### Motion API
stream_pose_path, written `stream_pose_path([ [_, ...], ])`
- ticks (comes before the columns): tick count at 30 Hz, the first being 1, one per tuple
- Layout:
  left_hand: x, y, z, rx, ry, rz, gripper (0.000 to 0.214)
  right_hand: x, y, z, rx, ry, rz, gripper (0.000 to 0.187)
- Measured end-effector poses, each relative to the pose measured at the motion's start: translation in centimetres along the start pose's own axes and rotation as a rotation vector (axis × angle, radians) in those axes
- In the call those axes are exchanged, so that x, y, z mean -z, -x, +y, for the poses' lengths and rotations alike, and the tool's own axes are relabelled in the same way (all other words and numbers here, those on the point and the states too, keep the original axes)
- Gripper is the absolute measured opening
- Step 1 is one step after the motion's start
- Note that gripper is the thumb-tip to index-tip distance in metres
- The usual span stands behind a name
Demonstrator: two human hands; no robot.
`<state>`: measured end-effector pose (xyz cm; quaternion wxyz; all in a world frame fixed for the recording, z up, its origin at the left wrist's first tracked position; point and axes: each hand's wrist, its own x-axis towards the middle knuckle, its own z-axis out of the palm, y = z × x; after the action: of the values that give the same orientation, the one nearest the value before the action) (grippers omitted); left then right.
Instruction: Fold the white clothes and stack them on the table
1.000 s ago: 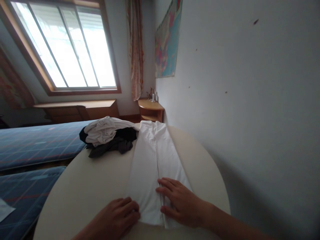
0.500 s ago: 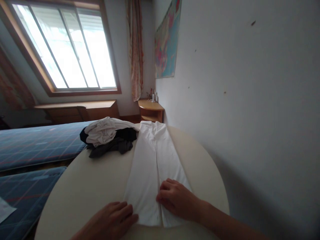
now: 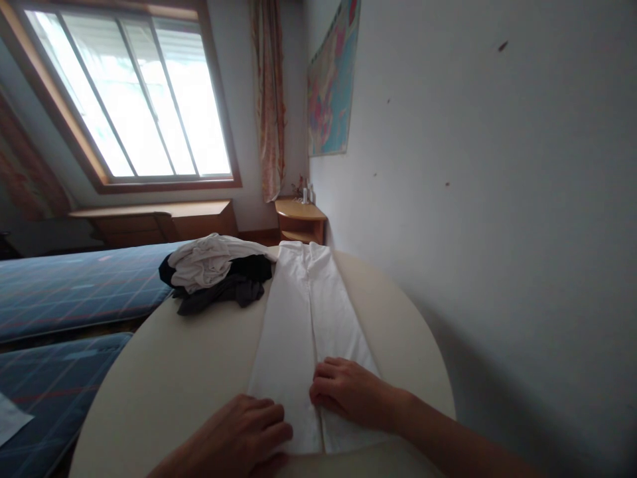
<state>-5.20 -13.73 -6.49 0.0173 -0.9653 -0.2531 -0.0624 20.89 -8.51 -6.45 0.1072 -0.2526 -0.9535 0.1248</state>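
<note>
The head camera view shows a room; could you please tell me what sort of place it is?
It is probably a bedroom: blue checked surfaces that look like mattresses lie at the left, a patterned curtain hangs beside the window, and a low wooden corner stand is nearby.

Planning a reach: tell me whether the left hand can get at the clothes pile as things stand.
Likely yes, with a forward stretch: flat tabletop lies between the left hand and the clothes pile, and the white cloth lies right of that path.
</note>
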Motion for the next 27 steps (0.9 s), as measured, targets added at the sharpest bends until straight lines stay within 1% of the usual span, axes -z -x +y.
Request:
stream_pose_path([
  [2,0.2,-0.9,0.1,0.018,0.019,-0.018,0.023,0.3,0.4,0.1,-0.004,-0.058,0.005,0.016],
  [6,0.5,-2.5,0.3,0.020,0.032,-0.137,0.037,0.8,1.1,0.6,-0.014,-0.124,-0.013,0.028],
  [7,0.5,-2.8,0.3,0.013,0.035,-0.162,0.039,0.9,1.2,0.7,-0.010,-0.126,-0.016,0.029],
  [9,0.4,-3.3,0.4,-0.006,0.036,-0.192,0.045,1.0,1.3,1.0,-0.005,-0.119,-0.021,0.023],
  [11,0.4,-3.6,0.5,-0.027,0.019,-0.205,0.046,1.1,1.2,1.1,-0.008,-0.112,-0.026,0.015],
  [14,0.2,-3.9,0.6,-0.044,-0.011,-0.208,0.042,1.2,0.8,1.0,-0.026,-0.124,-0.018,0.019],
  [16,0.0,-3.9,0.6,-0.044,-0.015,-0.194,0.041,0.9,0.6,1.0,-0.061,-0.144,0.025,0.022],
  [18,-0.2,-3.9,0.6,-0.046,-0.012,-0.183,0.040,0.4,0.6,1.0,-0.083,-0.147,0.080,0.020],
  [20,-0.4,-3.9,0.5,-0.056,-0.007,-0.176,0.038,-0.3,0.8,1.0,-0.067,-0.119,0.109,0.016],
  [22,-0.3,-3.9,0.3,-0.072,0.002,-0.163,0.039,-0.8,1.2,1.0,-0.046,-0.082,0.113,0.025],
  [25,-0.1,-3.8,0.0,-0.071,0.027,-0.122,0.049,-1.0,2.2,0.9,-0.054,-0.069,0.109,0.038],
  [27,-0.2,-3.6,0.0,-0.057,0.030,-0.098,0.043,-0.9,2.9,0.7,-0.054,-0.060,0.098,0.042],
])
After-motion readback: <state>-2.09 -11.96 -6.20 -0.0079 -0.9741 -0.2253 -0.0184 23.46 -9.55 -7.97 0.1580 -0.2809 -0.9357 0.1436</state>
